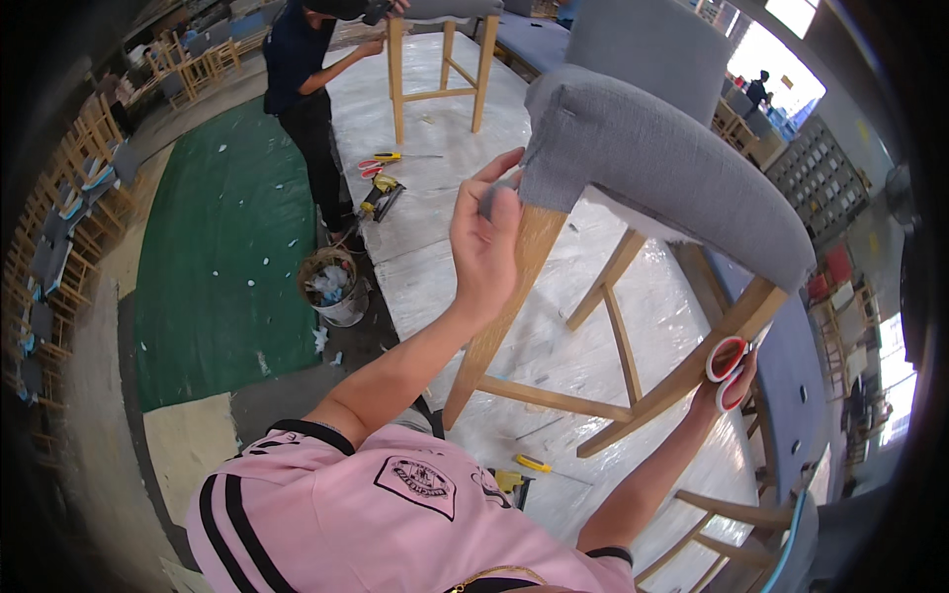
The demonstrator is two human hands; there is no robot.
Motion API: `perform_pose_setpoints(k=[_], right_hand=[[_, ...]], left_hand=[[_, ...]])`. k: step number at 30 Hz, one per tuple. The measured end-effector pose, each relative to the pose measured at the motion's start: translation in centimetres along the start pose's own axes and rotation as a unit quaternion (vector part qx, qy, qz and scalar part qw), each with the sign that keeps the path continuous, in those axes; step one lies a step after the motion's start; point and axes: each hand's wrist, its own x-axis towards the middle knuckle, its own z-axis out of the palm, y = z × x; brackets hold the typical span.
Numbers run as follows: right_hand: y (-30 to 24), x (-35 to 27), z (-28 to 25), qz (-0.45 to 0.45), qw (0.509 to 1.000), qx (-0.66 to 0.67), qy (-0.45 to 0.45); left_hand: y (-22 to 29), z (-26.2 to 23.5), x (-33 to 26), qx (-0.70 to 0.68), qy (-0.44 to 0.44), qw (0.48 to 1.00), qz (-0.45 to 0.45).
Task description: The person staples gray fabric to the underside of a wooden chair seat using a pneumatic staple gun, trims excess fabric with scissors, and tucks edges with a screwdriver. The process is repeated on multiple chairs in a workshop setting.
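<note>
A bar-height chair with a grey upholstered seat (pixel 652 148) and wooden legs stands on the table in front of me. At the seat's near left corner, my left hand (pixel 484 242) is closed, thumb and fingers pinching a bit of grey fabric (pixel 501 196) beside the top of the front left leg. My right hand (pixel 743 383) holds scissors (pixel 729 376) with red and white handles, next to the front right leg. Their blades are hidden from view.
Plastic film covers the table (pixel 415 247). Another staple gun (pixel 381 198), a screwdriver (pixel 388 156) and red-handled scissors (pixel 371 168) lie at its left edge. Near me lies a yellow screwdriver (pixel 534 463). A scrap bucket (pixel 341 296) stands left, and a co-worker (pixel 306 89) beyond.
</note>
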Motion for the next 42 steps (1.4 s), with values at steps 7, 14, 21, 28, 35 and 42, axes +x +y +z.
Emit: perform_pose_setpoints(k=[7,14,21,28,35,42], right_hand=[[-5.2,-2.5,4.7,-0.362,0.847,-0.390,-0.008],[-12.4,-3.2,15.5,-0.182,0.668,-0.568,-0.446],[-12.9,-3.3,24.0,-0.164,0.453,-0.637,-0.602],[-12.4,-3.4,26.2,-0.166,0.380,-0.726,-0.549],[-11.5,-4.3,29.2,-0.140,0.370,-0.742,-0.542],[-10.7,-5.2,29.6,-0.190,0.376,-0.732,-0.535]], left_hand=[[1.4,-0.1,0.7,-0.178,0.102,0.973,-0.108],[0.8,0.3,-0.3,-0.097,0.060,0.985,-0.128],[3.1,1.5,-0.5,0.138,0.013,0.977,-0.159],[1.9,1.7,0.1,0.130,0.018,0.976,-0.172],[2.7,1.9,-0.3,0.125,0.017,0.973,-0.192],[2.2,1.5,-0.7,0.091,0.004,0.980,-0.175]])
